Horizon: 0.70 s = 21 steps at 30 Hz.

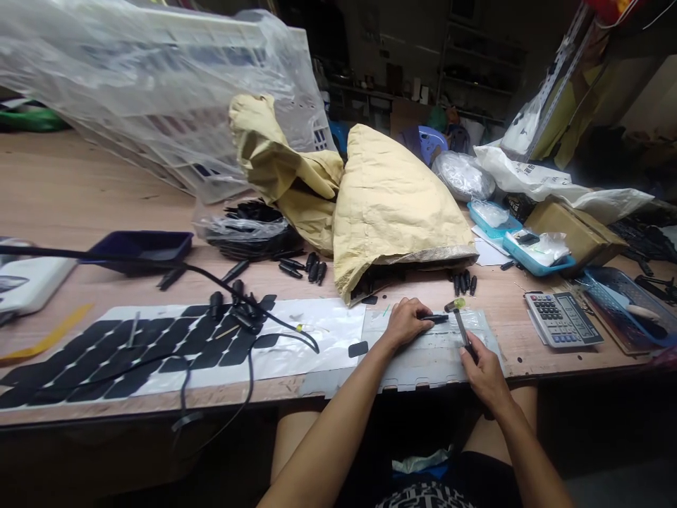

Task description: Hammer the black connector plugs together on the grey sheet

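Your left fingers [415,315] pinch a short black plastic connector [436,318] pointing right; your right fingers [476,358] grip a slim black yellow-ended tool [461,328] just beside its tip.

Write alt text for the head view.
At a wooden workbench, the left hand pinches a small black part while the right hand grips a slim tool beside it. A solar panel lies left, a yellow paper sack behind, a calculator right.

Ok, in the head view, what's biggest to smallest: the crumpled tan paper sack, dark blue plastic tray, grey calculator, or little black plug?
1. crumpled tan paper sack
2. dark blue plastic tray and grey calculator: alike, tray farther, unranked
3. little black plug
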Each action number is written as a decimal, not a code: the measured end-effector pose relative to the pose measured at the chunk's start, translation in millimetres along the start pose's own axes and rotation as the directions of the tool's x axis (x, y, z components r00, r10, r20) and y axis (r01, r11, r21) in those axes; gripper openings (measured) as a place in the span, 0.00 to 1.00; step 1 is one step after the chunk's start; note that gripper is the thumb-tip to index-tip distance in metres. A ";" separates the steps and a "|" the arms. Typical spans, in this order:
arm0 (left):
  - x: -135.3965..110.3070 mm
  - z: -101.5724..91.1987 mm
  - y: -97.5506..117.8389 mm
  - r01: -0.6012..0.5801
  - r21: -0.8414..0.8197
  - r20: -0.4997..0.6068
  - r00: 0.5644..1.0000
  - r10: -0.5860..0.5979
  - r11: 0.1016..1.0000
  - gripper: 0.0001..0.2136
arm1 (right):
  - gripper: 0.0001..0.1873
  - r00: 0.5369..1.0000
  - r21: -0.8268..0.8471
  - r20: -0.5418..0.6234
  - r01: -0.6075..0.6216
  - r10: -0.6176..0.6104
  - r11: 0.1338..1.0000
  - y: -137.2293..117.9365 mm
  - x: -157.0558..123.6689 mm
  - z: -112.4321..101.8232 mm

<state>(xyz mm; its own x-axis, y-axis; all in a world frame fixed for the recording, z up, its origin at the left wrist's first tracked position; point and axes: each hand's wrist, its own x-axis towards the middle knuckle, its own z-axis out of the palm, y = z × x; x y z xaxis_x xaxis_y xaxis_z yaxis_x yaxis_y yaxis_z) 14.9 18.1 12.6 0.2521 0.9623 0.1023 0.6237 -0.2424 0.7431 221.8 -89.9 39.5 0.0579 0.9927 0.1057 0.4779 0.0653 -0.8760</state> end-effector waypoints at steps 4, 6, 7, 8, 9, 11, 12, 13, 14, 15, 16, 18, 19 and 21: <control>0.8 -0.1 1.7 0.028 0.003 0.017 0.999 -0.028 1.000 0.08 | 0.22 0.998 -0.079 0.056 0.032 -0.028 0.996 -12.7 -7.5 1.2; 1.1 -0.3 2.4 0.035 -0.002 0.021 0.999 -0.035 0.999 0.08 | 0.22 0.998 -0.082 0.058 0.036 -0.031 0.996 -17.7 -8.2 3.4; 1.2 -0.4 2.7 0.036 -0.004 0.020 0.999 -0.036 0.999 0.08 | 0.22 0.998 -0.082 0.057 0.044 -0.039 0.996 -19.6 -8.1 4.8; 1.3 -0.5 2.9 0.033 -0.005 0.020 0.999 -0.033 0.999 0.08 | 0.22 0.997 -0.081 0.057 0.054 -0.050 0.995 -20.8 -8.0 6.3; 1.3 -0.6 3.1 0.028 -0.004 0.020 0.999 -0.028 1.000 0.08 | 0.22 0.997 -0.078 0.057 0.065 -0.060 0.995 -21.4 -7.8 8.0; 1.4 -0.7 3.4 0.024 0.001 0.016 1.000 -0.024 1.000 0.09 | 0.22 0.996 -0.079 0.064 0.073 -0.068 0.994 -21.1 -7.3 11.0; 1.4 -0.7 3.4 0.026 0.002 0.015 1.000 -0.026 1.000 0.09 | 0.22 0.995 -0.082 0.071 0.069 -0.063 0.994 -20.5 -7.2 12.2; 1.5 -0.7 3.3 0.032 0.002 0.016 0.999 -0.032 1.000 0.09 | 0.22 0.996 -0.085 0.076 0.063 -0.056 0.994 -19.9 -7.1 13.2; 1.5 -0.6 3.1 0.036 0.001 0.017 0.999 -0.036 0.999 0.08 | 0.21 0.996 -0.086 0.078 0.056 -0.049 0.995 -19.6 -7.0 14.1; 1.6 -0.5 2.7 0.038 -0.001 0.021 0.999 -0.038 0.999 0.08 | 0.21 0.996 -0.084 0.075 0.052 -0.046 0.995 -19.6 -7.1 14.8; 1.7 -0.3 2.2 0.036 -0.002 0.026 0.999 -0.035 0.999 0.08 | 0.22 0.997 -0.077 0.068 0.053 -0.047 0.996 -20.0 -7.2 15.5; 1.9 0.2 0.8 0.024 0.003 0.029 0.999 -0.024 1.000 0.08 | 0.22 0.997 -0.058 0.057 0.064 -0.061 0.996 -21.5 -7.5 17.5; 2.0 0.5 0.2 0.019 0.009 0.026 0.999 -0.019 1.000 0.08 | 0.22 0.996 -0.052 0.056 0.072 -0.069 0.996 -22.2 -7.7 18.8; 2.0 0.6 -0.2 0.016 0.024 0.023 1.000 -0.016 1.000 0.07 | 0.22 0.994 -0.041 0.072 0.082 -0.079 0.996 -22.4 -7.5 21.5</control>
<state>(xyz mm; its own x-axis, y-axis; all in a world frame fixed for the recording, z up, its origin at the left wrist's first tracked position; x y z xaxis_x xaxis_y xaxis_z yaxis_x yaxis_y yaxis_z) 15.6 20.0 12.2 0.2590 0.9630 0.0746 0.6452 -0.2300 0.7285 191.9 -96.7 48.2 -0.0438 0.9891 0.1404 0.5169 0.1427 -0.8441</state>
